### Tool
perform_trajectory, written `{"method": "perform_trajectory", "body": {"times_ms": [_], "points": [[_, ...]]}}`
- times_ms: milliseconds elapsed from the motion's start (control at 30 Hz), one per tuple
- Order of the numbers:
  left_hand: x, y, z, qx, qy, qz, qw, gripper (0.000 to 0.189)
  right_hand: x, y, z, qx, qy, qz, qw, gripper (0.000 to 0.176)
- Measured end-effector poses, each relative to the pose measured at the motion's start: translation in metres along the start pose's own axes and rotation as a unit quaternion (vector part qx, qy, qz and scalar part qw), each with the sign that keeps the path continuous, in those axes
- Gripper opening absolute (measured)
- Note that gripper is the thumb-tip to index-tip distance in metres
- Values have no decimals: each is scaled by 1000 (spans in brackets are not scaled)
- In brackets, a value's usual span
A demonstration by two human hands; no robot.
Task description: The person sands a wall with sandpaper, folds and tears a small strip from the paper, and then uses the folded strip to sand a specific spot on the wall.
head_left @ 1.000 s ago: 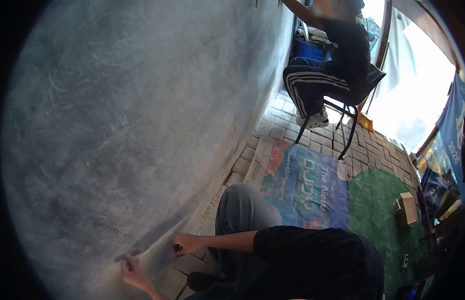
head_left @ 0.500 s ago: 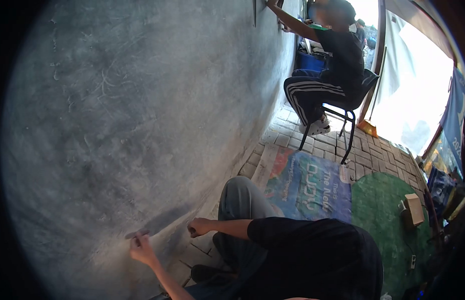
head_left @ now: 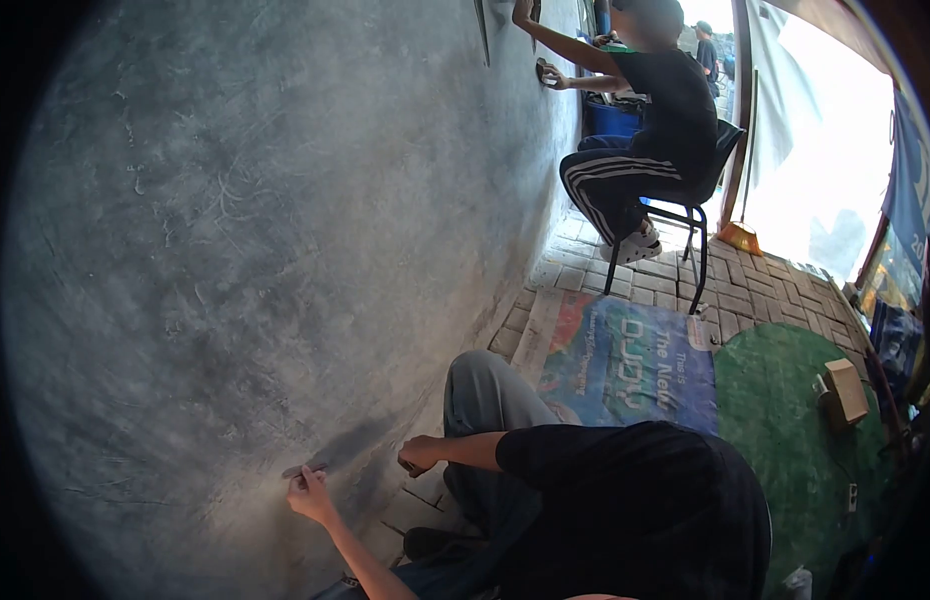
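My left hand [head_left: 309,497] is closed on a thin, flat brownish piece [head_left: 303,470], pinched at the fingertips and held at the lower part of the grey wall [head_left: 255,300]. A dark shadow falls on the wall beside it. My right hand [head_left: 421,454] is curled into a fist in front of my bent knee [head_left: 490,390], apart from the wall. Something brownish shows at the underside of that fist, too small to name.
Another person [head_left: 670,110] sits on a black chair [head_left: 720,165] farther along the wall, one hand holding a dark pad against it. A printed banner [head_left: 625,360] and a green round mat [head_left: 785,400] cover the paving. A cardboard box [head_left: 845,393] and a broom [head_left: 740,237] are at right.
The view has shifted slightly, moving both my hands rightward in the picture. My left hand still holds the flat piece at the wall. The other person's lower hand and pad show more clearly.
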State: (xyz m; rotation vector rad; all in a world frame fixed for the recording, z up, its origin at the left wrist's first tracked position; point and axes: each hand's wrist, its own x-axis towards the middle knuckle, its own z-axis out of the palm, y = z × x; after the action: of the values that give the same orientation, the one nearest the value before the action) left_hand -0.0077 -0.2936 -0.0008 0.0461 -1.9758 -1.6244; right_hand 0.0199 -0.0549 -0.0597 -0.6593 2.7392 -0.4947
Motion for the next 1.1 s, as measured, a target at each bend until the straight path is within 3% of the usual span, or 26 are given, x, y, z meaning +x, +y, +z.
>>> {"method": "perform_trajectory", "body": {"times_ms": [67,133,233,333,400,467,500,533,567,600,633,667,700,733,767,867,933,1000,1067,1100], "points": [[-3,-12,-3,-10,-28,-34,999,28,-2,-7,-2,-3,9,-14,1000,22],[0,-4,-6,8,-7,3,1000,29,-3,-9,-5,-10,18,-25,999,23],[17,19,-23,-66,50,-19,996,29,-4,-15,-7,31,22,-31,999,23],[14,20,-24,-24,61,7,998,29,-1,-27,-13,44,-23,-33,998,24],[12,16,-27,-9,61,27,998,29,1,-34,-23,52,-3,-107,993,25],[10,13,-22,-4,61,49,997,28,-15,-48,-62,235,66,-241,939,27],[10,10,-25,-6,52,37,998,28,-35,-65,-98,272,153,-216,925,27],[10,6,-29,-3,42,25,999,28,-51,-74,-134,288,275,-122,909,28],[11,4,-31,1,40,25,999,28,-64,-64,-175,221,352,-34,909,31],[8,3,-35,0,31,-2,1000,28,-74,-31,-205,297,471,-90,826,33],[6,0,-36,-2,20,-31,999,28,-123,-38,-256,362,582,-182,706,51],[4,0,-36,2,17,-34,999,28,-182,-66,-300,350,692,-170,608,70],[2,3,-32,-14,28,-41,999,28,-211,-42,-328,326,771,-231,496,78],[1,6,-29,-30,38,-48,998,28,-249,-58,-352,236,838,-277,406,75],[0,8,-27,-28,34,-51,998,28,-286,-66,-374,226,863,-283,352,77],[2,15,-26,-32,7,-40,999,28,-339,-53,-391,41,925,-176,333,78],[1,22,-23,-32,12,-42,999,28,-335,-72,-384,158,864,-307,366,80],[-2,27,-20,-41,18,-52,998,28,-297,-75,-361,88,856,-209,463,66],[-3,24,-23,-47,24,-63,997,28,-247,-71,-330,160,783,-215,562,46],[-4,19,-23,-51,22,-65,996,28,-221,-63,-309,232,707,-184,642,40]]}}
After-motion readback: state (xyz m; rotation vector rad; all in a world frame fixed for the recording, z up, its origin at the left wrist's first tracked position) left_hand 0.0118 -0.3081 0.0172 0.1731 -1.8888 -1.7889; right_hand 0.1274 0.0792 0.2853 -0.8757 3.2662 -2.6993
